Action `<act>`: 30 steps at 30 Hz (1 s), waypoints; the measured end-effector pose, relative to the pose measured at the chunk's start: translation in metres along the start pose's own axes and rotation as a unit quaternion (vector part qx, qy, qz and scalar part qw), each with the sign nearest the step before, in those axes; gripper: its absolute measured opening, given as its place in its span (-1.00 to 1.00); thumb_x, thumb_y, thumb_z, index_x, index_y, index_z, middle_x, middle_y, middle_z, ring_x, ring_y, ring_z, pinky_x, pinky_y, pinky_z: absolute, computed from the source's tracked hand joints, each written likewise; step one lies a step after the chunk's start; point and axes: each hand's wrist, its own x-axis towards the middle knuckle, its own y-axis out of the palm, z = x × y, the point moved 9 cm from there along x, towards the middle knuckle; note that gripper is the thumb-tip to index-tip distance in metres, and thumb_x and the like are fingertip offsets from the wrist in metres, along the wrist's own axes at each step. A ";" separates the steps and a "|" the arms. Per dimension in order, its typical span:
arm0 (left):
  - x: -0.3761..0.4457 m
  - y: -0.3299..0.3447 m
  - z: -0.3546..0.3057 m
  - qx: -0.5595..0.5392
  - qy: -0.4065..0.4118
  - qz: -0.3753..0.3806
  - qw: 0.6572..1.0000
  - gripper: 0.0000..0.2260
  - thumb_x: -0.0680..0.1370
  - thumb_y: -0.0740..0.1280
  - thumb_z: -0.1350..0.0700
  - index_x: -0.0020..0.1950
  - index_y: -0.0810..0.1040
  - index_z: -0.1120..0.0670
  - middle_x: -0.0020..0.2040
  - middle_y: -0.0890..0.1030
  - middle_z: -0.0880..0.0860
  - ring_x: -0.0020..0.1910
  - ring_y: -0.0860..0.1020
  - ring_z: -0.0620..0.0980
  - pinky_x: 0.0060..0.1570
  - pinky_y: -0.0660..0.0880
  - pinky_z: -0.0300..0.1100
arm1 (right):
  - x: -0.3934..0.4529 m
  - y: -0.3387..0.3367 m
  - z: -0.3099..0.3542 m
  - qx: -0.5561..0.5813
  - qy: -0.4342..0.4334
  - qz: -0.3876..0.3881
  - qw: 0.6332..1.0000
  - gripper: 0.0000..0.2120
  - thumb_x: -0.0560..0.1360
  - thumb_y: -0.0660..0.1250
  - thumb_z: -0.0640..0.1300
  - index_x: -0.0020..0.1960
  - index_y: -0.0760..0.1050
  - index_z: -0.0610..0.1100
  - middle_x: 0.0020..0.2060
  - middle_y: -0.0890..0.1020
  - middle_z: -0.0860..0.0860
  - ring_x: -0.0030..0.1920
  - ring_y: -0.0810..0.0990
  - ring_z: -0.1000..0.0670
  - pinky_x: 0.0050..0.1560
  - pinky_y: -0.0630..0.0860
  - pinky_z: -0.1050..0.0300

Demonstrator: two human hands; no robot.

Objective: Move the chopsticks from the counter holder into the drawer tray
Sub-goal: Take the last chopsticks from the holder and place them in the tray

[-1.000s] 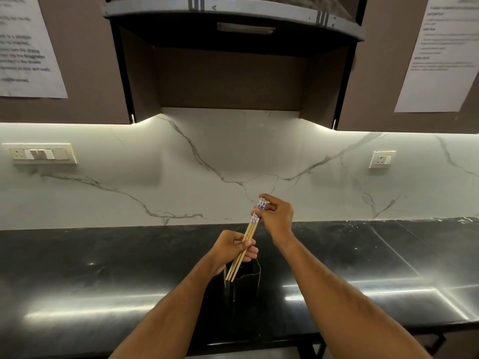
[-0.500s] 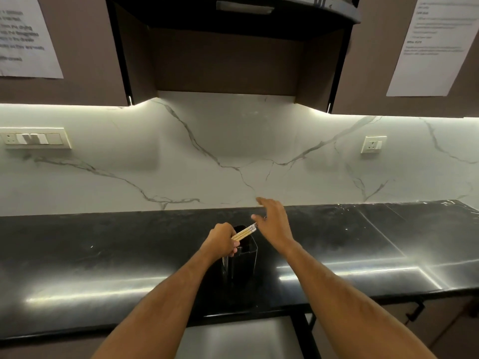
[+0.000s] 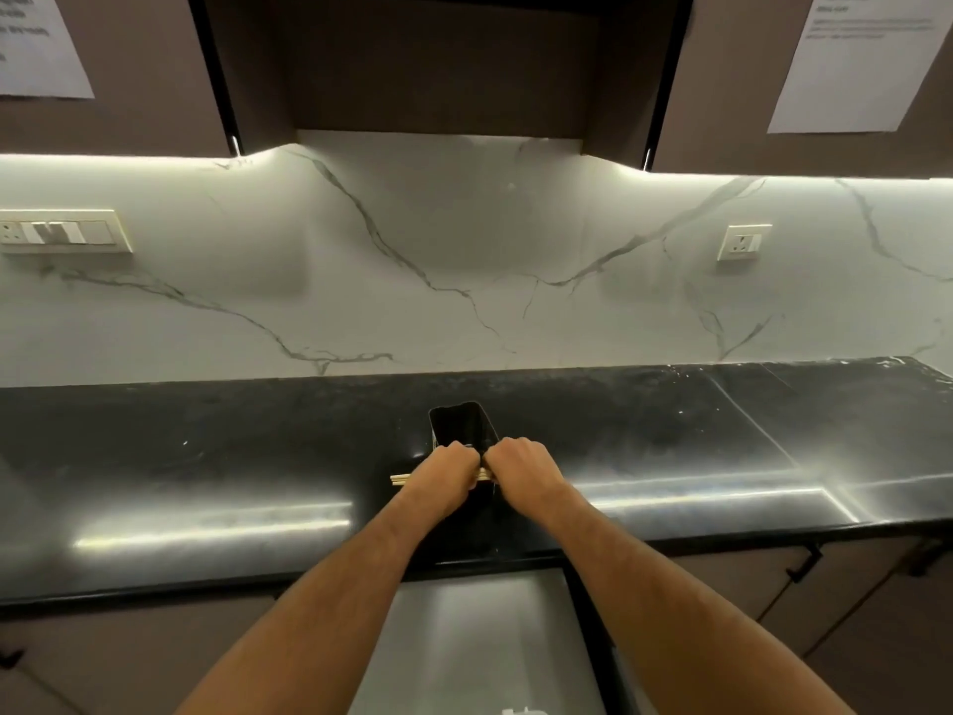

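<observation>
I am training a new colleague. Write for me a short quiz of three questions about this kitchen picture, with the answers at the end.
1. True or false: the chopsticks stand upright in the black holder.
2. Which hands grip the chopsticks? A) left only B) right only C) both
3. Fill in: the holder stands on the black ____.

Key
1. False: they lie about level, out of the holder.
2. C: the left hand and the right hand both grip them.
3. counter.
</observation>
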 end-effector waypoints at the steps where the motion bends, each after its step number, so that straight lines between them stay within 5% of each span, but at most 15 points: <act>1: -0.003 0.006 -0.003 -0.002 0.001 0.000 1.000 -0.86 0.60 0.32 0.22 0.13 0.62 0.12 0.04 0.65 0.13 -0.02 0.64 0.08 0.00 0.54 -0.09 | -0.004 0.004 -0.002 -0.006 0.001 0.003 1.000 -0.90 0.59 0.30 -0.24 0.02 0.59 -0.14 -0.04 0.67 -0.12 -0.05 0.66 -0.13 -0.03 0.56 -0.02; 5: -0.009 0.037 -0.011 -0.013 -0.024 0.027 0.999 -0.85 0.60 0.32 0.20 0.14 0.62 0.12 0.05 0.66 0.13 0.04 0.64 0.10 0.09 0.56 -0.04 | -0.027 0.035 -0.011 -0.010 0.001 0.034 0.999 -0.86 0.57 0.30 -0.26 0.06 0.61 -0.14 -0.01 0.67 -0.13 0.02 0.66 -0.18 -0.09 0.46 0.00; 9: -0.021 0.097 -0.007 0.011 -0.080 0.158 0.984 -0.74 0.61 0.33 0.18 0.31 0.58 0.12 0.20 0.62 0.16 0.17 0.60 0.14 0.25 0.52 0.02 | -0.050 0.089 -0.011 0.006 -0.011 0.104 0.994 -0.83 0.55 0.38 -0.24 0.12 0.62 -0.13 -0.02 0.67 -0.12 0.02 0.66 -0.15 0.00 0.54 0.00; 18: -0.088 0.188 0.004 0.001 -0.112 0.131 0.985 -0.85 0.60 0.37 0.14 0.13 0.68 0.11 0.03 0.66 0.13 -0.02 0.65 0.11 0.09 0.60 -0.08 | -0.111 0.176 0.014 0.074 -0.004 0.124 0.989 -0.88 0.60 0.33 -0.15 0.01 0.63 -0.14 -0.15 0.65 -0.08 -0.16 0.65 -0.05 -0.02 0.62 0.08; 30: -0.158 0.284 0.040 -0.029 -0.117 0.159 0.980 -0.86 0.62 0.35 0.16 0.07 0.70 0.09 0.05 0.68 0.11 -0.02 0.67 0.10 0.08 0.61 -0.08 | -0.154 0.262 0.075 0.046 -0.063 0.201 0.976 -0.85 0.55 0.29 -0.35 -0.02 0.63 -0.21 -0.08 0.68 -0.15 -0.12 0.66 -0.17 -0.08 0.55 0.01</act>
